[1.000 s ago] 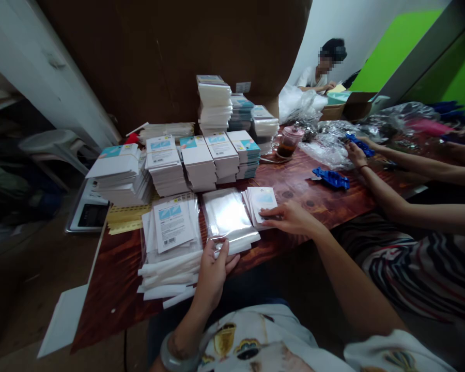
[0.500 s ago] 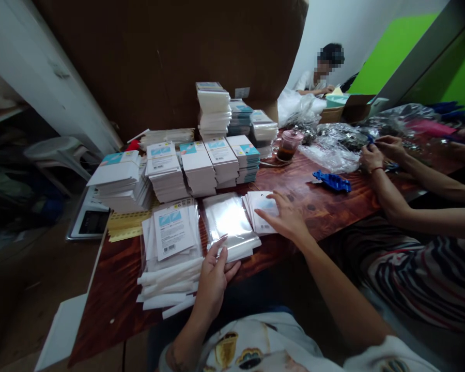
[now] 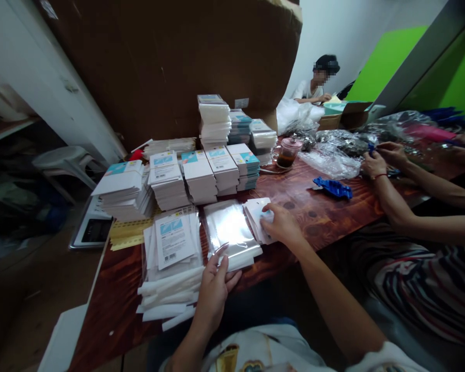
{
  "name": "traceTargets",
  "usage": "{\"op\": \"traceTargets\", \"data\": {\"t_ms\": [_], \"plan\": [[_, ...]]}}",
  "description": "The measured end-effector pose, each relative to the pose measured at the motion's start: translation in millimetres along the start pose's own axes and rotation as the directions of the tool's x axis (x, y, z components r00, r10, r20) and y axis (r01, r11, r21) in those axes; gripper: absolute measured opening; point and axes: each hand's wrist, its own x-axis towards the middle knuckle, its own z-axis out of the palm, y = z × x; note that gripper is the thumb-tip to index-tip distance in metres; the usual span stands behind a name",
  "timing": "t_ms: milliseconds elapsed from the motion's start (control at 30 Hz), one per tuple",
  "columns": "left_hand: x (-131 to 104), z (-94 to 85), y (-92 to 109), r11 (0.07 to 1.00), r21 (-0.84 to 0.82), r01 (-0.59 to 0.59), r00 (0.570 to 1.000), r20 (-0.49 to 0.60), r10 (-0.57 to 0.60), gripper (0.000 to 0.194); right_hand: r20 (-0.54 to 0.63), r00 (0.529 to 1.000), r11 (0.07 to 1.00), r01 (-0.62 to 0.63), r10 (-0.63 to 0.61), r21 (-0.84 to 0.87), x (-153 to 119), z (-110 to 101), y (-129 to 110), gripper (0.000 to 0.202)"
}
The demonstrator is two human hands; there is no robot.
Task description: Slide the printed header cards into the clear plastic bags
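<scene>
Left hand (image 3: pixel 214 289): one bag pile (image 3: pixel 230 225) is touched, thumb and fingers parted
Right hand (image 3: pixel 285 225): one card pile (image 3: pixel 256 219) is touched, fingers curved apart
Mug (image 3: pixel 287 153): one

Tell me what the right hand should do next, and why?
Maybe lift one from the small fanned pile of white printed cards: the right hand has its fingers there, and the left hand is at the edge of the shiny clear plastic bags beside it.
</scene>
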Motion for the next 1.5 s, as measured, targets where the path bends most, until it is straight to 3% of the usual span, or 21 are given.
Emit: {"op": "traceTargets", "data": {"t_ms": [100, 233, 467, 800, 1000, 1133, 1333, 1433, 1500], "plan": [[-0.2, 0.9, 0.4, 1.0, -0.003, 0.006, 1.0, -0.011, -0.006, 0.036, -0.053, 0.999, 1.0, -0.005, 0.005, 0.017, -5.1, 1.6, 3.4, 0.016], [0.2, 1.3, 0.5, 1.0, -0.007, 0.001, 1.0, 0.004, -0.001, 0.036, -0.136, 0.989, 0.996, 0.07, -0.061, 0.059, -17.6, 12.5, -12.2, 0.029], [-0.4, -0.6, -0.4, 1.0, -0.015, -0.014, 1.0, 0.004, 0.014, 0.036, -0.115, 0.987, 0.979, 0.128, -0.11, 0.157, -23.3, 18.4, -22.8, 0.011], [-0.4, -1.8, -0.5, 0.999, -0.037, 0.0, 1.0, 0.021, 0.001, 0.034, -0.098, 0.983, 0.94, 0.179, -0.157, 0.291, -14.3, -2.1, -0.6, 0.026], [1.4, -2.8, -0.7, 0.999, -0.039, 0.013, 1.0, 0.012, -0.012, 0.034, -0.211, 0.961, 0.948, 0.228, -0.181, 0.224, -23.7, -16.7, 19.9, 0.03], [2.0, -3.5, -1.2, 0.999, -0.034, 0.014, 1.0, 0.019, -0.014, 0.034, -0.299, 0.941, 0.971, 0.201, -0.155, 0.128, -36.0, -14.7, 45.5, 0.033], [2.4, -3.3, -1.3, 0.999, -0.038, 0.012, 1.0, 0.017, -0.012, 0.033, -0.285, 0.93, 0.957, 0.271, -0.233, 0.102, -45.4, -1.3, 75.7, 0.029], [2.5, -4.2, -2.4, 1.0, -0.027, 0.0, 1.0, 0.022, 0.001, 0.034, -0.412, 0.895, 0.953, 0.256, -0.172, 0.158, -48.7, -7.6, 82.1, 0.028], [2.5, -5.0, -3.5, 1.0, -0.022, -0.013, 0.999, 0.031, 0.014, 0.035, -0.543, 0.839, 0.946, 0.206, -0.039, 0.25, -52.2, -19.6, 84.0, 0.026]]}}
